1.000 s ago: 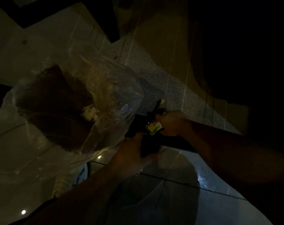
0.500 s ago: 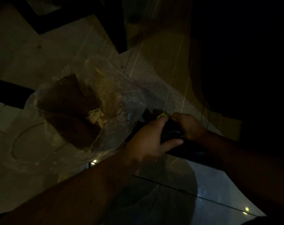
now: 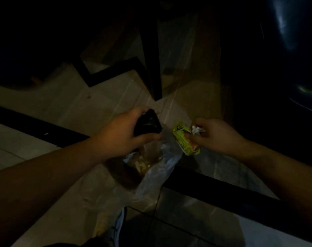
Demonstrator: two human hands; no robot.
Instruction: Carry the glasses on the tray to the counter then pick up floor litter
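Two hands, together a moment ago, now apart: left hand (image 3: 123, 138) grips dark litter (image 3: 148, 124), right hand (image 3: 215, 136) pinches yellow wrapper (image 3: 184, 141) above clear bag (image 3: 162, 166); bagging seems near.

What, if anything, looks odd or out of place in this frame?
Nothing looks spilled or broken. The scene is very dim. The left hand grips a dark object, which I cannot identify, above the clear plastic bag. The right hand pinches a yellow-green wrapper and a white scrap.
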